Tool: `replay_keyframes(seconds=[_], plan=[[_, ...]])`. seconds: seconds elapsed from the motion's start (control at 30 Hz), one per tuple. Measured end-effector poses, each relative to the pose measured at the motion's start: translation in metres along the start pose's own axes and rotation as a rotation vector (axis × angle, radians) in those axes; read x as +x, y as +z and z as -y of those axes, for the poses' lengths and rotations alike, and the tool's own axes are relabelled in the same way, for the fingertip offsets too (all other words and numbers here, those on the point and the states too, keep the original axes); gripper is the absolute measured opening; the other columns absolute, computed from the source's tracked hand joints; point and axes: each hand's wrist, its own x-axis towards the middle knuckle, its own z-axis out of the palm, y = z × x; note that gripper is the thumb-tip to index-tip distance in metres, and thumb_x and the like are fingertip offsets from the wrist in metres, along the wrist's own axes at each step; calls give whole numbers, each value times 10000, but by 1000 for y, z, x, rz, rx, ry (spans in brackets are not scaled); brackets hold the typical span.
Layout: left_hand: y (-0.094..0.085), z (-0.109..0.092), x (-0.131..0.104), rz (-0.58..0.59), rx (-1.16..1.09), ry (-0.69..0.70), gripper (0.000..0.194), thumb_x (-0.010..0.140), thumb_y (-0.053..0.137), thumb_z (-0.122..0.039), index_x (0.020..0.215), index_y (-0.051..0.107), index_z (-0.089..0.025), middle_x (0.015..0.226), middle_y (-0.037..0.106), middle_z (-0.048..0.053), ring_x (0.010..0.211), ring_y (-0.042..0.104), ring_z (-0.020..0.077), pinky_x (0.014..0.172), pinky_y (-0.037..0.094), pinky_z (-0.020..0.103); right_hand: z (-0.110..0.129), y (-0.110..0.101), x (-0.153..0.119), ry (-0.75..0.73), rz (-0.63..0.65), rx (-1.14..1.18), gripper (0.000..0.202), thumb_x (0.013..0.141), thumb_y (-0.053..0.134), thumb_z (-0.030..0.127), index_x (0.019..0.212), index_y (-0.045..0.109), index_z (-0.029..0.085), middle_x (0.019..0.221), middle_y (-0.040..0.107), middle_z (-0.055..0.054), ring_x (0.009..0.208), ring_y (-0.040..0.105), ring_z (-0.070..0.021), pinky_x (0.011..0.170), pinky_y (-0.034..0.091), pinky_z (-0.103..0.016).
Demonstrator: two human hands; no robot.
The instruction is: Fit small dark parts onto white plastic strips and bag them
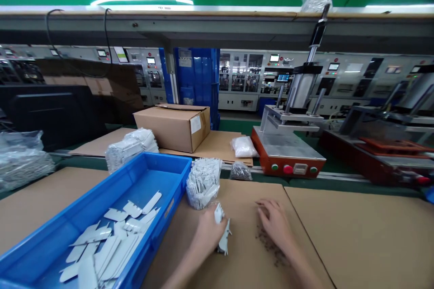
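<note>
Across the cardboard-topped desk (246,268): a tabbed white plastic part (224,241), perhaps more than one, sits between the blue tray (159,174) and scattered small dark pieces (270,246).
Scatter risk: the right forearm lies close by the loose pieces, so a sideways brush could spread them.
Tab risk: squeezing too hard might bend the thin tabs; holding too loosely might drop the part.
Left grip: the left hand (207,230) closes thumb and fingers around it.
Right grip: the right hand (275,220) curls, its fingertips near together; whether they pinch anything, I cannot tell.
</note>
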Motion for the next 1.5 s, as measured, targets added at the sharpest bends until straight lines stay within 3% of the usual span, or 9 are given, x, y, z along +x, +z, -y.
replay_keyframes(seconds=[0.13, 0.27, 0.4, 0.6, 0.7, 0.8, 0.97, 1.27, 1.5], plan=[[-6, -6, 2, 4, -127, -108, 196, 674, 534, -365, 680, 507, -172, 420, 497, -41, 364, 490, 122, 406, 357, 205, -17, 1, 5, -52, 40, -184, 310, 743, 422, 226, 989, 610, 219, 1109, 574, -45, 1066, 433, -249, 905, 302, -389], [-9, -12, 2, 119, -630, -354, 314, 660, 540, -471, 719, 467, -171, 404, 451, -64, 343, 461, 109, 386, 390, 223, -18, 6, 4, -84, 67, -86, 305, 745, 416, 192, 959, 633, 202, 985, 641, -60, 962, 517, -232, 860, 344, -357], [-9, -14, 0, 238, -918, -502, 284, 677, 552, -408, 777, 484, -151, 514, 535, -13, 421, 527, 116, 467, 457, 263, -12, 6, 2, -117, 62, -17, 227, 709, 458, 167, 772, 673, 207, 814, 672, -65, 819, 563, -230, 769, 389, -332], [-8, -15, -1, 189, -1012, -502, 233, 634, 616, -257, 802, 501, -143, 570, 516, -35, 390, 455, 49, 360, 363, 155, -2, 4, 1, -87, 25, 78, 151, 692, 475, 158, 686, 617, 208, 740, 638, -53, 762, 558, -220, 719, 396, -315], [-7, -14, 0, 196, -969, -478, 283, 627, 617, -305, 823, 510, -131, 509, 479, -55, 349, 396, 31, 328, 297, 134, 10, 4, -3, -3, 35, 314, 102, 720, 496, 239, 732, 589, 198, 745, 626, -50, 729, 568, -205, 693, 419, -305], [-2, -14, -1, 95, -692, -290, 313, 570, 657, -254, 820, 511, -135, 457, 464, -74, 306, 353, 29, 311, 266, 144, 30, 5, -11, 70, 143, 583, 147, 697, 560, 305, 775, 571, 181, 728, 623, -42, 711, 583, -190, 665, 446, -287], [7, -13, -5, 124, -415, -100, 244, 567, 643, -235, 753, 520, -139, 618, 574, -20, 330, 389, 35, 330, 305, 168, 58, 7, -26, 4, 355, 776, 204, 702, 580, 338, 816, 569, 169, 788, 629, -46, 754, 584, -177, 699, 454, -269], [9, -11, -5, 162, -418, -57, 213, 556, 622, -161, 735, 507, -149, 550, 551, -40, 356, 409, 49, 345, 308, 160, 61, 5, -28, -27, 219, 669, 188, 734, 541, 361, 730, 561, 174, 704, 595, -28, 694, 558, -168, 650, 443, -247], [10, -8, -2, 113, -515, -146, 281, 559, 639, -210, 785, 485, -146, 568, 522, -49, 300, 345, 24, 304, 271, 162, 61, 12, -29, 33, 187, 693, 240, 698, 571, 403, 749, 587, 169, 749, 630, -55, 757, 578, -202, 698, 452, -269]])
